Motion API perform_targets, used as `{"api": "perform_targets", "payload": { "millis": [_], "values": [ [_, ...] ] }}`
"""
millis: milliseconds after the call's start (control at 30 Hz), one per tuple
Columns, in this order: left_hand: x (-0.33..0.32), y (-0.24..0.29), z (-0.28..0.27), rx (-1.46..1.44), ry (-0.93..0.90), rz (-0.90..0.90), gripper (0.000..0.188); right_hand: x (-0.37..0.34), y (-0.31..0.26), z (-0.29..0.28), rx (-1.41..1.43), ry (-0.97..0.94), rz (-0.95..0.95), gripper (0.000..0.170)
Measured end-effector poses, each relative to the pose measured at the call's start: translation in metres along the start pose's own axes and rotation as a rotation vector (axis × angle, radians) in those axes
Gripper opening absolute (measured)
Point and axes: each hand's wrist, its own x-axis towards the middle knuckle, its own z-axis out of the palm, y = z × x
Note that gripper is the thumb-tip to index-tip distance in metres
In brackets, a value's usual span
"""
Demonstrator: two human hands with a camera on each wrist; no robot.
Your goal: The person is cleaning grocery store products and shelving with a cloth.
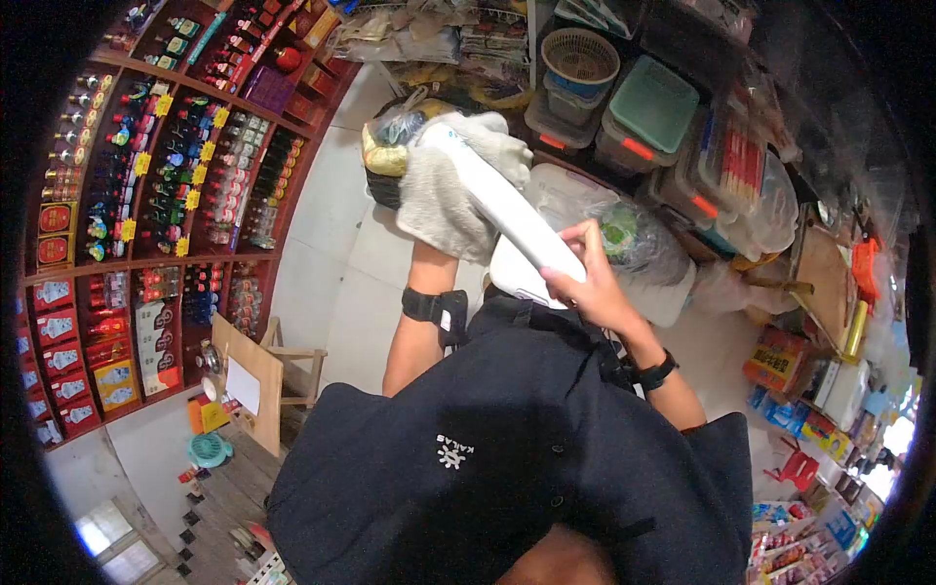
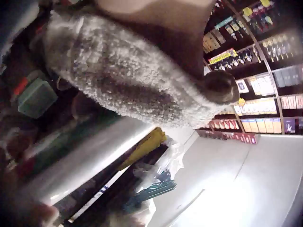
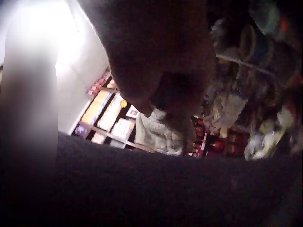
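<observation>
1. Two hands are in view, well apart from each other, both at one long white bar held up in front of the person's torso.
2. The right hand grips the bar near its lower end, the thumb on one edge and fingers on the other; the right wrist view is too dark to add detail.
3. The left hand is at the bar's upper end with one grey terry cloth; the cloth hides its fingers, so I cannot tell how they are closed.
4. That cloth shows on both sides of the bar's upper end, which slants across it. One small blue mark sits near that end.
5. Two black wristbands are worn, one on the left wrist and one on the right wrist.
6. One dark shirt carries one white "KAILAS" logo.
7. Beyond the bar, one brown mesh basket is stacked on a blue container; near it is one green tray on a bin. Three orange latches show on the bins there.
8. On the left stands one wooden bottle shelf, bearing at least eight yellow star-shaped tags.
9. Before that shelf are one wooden chair and one board with one white sheet.
</observation>
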Motion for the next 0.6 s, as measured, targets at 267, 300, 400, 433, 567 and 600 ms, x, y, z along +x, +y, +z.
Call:
{"api": "perform_targets", "payload": {
  "millis": [267,300,400,433,567,600],
  "values": [
    [0.018,-0.012,-0.001,-0.074,-0.022,0.059,0.034,0.011,-0.012,-0.019,0.627,-0.215,0.198,0.039],
    [-0.007,-0.012,-0.001,-0.086,-0.021,0.065,0.033,0.015,-0.008,-0.017,0.630,-0.216,0.203,0.039],
    [0.006,-0.028,0.038,-0.129,-0.035,0.084,0.031,0.024,-0.015,-0.005,-0.639,0.233,-0.448,0.049],
    [0.002,-0.029,0.040,-0.144,-0.041,0.089,0.030,0.022,-0.009,-0.006,-0.639,0.238,-0.441,0.049],
    [-0.003,0.041,0.042,-0.872,0.020,-0.378,0.048,0.020,0.003,-0.012,-0.850,0.264,-0.617,0.050],
    [-0.003,0.040,0.036,-0.874,0.066,-0.422,0.049,0.017,0.003,-0.014,-0.582,0.196,-0.416,0.049]
  ]
}}
